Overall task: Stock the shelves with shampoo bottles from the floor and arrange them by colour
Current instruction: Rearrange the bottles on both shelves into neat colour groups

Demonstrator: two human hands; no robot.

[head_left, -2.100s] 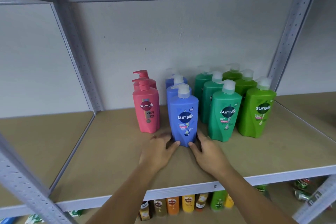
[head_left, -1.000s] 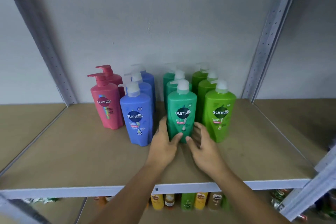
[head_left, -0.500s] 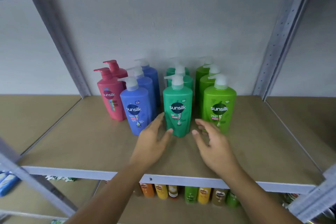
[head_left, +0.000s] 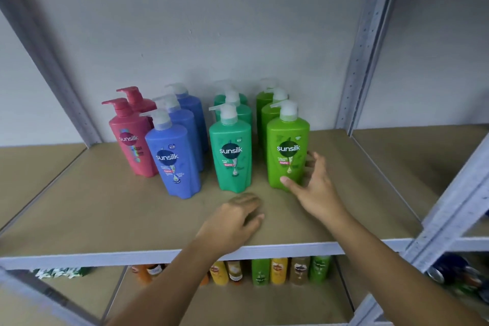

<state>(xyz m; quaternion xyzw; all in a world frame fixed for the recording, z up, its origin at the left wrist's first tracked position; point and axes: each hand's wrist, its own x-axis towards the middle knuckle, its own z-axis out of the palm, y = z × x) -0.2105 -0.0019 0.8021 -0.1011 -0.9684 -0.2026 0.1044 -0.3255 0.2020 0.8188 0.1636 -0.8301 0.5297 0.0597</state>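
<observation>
A brown shelf (head_left: 105, 209) with a grey frame (head_left: 291, 249) is filled with pink bottles (head_left: 132, 145) with pink tops, and blue bottles (head_left: 174, 167), sea-green bottles (head_left: 231, 164) and light green bottles (head_left: 288, 135) with white tops and dark round labels, before a white wall (head_left: 211, 34).

Glossy plastic shampoo bottles (head_left: 288, 151) stand on a matt brown board shelf (head_left: 105, 206) framed in grey-painted metal.
</observation>
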